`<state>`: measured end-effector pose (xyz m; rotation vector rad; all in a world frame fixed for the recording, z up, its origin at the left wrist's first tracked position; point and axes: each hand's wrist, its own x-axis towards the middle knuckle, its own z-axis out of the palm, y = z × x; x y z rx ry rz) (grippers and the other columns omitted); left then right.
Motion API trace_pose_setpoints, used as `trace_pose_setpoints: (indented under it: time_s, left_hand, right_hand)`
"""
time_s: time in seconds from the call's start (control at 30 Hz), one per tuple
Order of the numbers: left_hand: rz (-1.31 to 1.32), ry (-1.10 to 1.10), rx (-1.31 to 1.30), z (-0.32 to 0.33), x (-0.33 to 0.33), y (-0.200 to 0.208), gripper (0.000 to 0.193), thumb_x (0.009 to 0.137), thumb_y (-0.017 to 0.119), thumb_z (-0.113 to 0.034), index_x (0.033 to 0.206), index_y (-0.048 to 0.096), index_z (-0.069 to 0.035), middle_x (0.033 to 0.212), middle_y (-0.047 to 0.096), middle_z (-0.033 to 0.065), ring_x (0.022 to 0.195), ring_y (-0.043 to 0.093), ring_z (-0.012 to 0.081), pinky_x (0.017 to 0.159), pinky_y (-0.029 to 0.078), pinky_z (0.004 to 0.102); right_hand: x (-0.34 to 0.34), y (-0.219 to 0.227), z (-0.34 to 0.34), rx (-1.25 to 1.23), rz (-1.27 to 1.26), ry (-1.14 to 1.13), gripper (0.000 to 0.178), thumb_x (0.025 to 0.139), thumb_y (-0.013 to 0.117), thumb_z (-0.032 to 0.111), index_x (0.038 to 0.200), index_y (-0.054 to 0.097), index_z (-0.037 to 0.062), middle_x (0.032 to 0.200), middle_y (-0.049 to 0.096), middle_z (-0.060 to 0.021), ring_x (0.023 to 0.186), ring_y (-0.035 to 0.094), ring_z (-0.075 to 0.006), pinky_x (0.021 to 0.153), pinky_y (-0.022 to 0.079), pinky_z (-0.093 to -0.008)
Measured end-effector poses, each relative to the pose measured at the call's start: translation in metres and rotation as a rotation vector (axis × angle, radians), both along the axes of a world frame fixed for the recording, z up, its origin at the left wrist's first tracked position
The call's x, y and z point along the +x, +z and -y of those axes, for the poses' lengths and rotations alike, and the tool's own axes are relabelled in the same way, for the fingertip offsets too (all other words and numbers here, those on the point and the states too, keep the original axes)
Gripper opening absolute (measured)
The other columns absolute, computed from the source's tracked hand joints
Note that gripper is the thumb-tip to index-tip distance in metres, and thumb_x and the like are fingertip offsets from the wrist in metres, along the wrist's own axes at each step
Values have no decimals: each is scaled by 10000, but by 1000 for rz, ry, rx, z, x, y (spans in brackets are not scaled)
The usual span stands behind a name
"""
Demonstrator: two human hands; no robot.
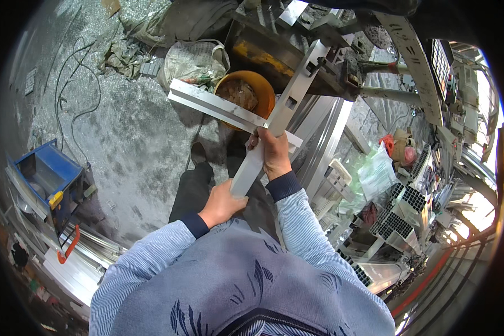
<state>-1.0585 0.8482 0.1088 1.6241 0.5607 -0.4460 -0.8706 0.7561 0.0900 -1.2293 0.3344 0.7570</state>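
Note:
A long silver metal profile (pixel 299 85) with a square cutout runs away from me, its far end under the machine (pixel 350 75). My left hand (pixel 224 203) is closed around its near end. Further along, my right hand (pixel 274 152) wraps the same profile, thumb on top. Just beyond that hand, a second metal profile (pixel 213 105) crosses beneath the first and reaches out to the left. Under the crossing piece stands a yellow bucket (pixel 267 89) with brownish scraps inside. The contact at the machine is too small to make out.
A pale sack (pixel 193 61) lies beside the bucket. More long profiles (pixel 326 143) lean at the right, near black plastic grids (pixel 395 215) and clear plastic sheeting (pixel 378 173). A blue metal bin (pixel 49 165) stands at the left, with a cable (pixel 99 84) on the floor behind it.

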Motion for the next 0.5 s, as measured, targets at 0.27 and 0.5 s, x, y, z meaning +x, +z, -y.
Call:
trace_pose_setpoints:
  time_s: [0.27, 0.5]
  left_hand:
    - [-131, -18, -116, -7, -16, 11, 448, 822, 797, -264, 1119, 648, 37, 1017, 732, 255, 970, 731, 400, 838, 574, 425]
    - [-125, 11, -175, 1, 1, 11, 470, 846, 811, -270, 1121, 625, 62, 911, 740, 207, 828, 746, 291, 743, 573, 384]
  right_hand:
    - [-28, 3, -2, -10, -58, -83, 271, 903, 775, 170, 1015, 571, 30, 829, 575, -66, 674, 613, -187, 586, 541, -379]
    - [0, 12, 5, -36, -42, 6, 227, 901, 705, 148, 1021, 583, -2, 790, 605, -89, 644, 629, -202, 590, 563, -377]
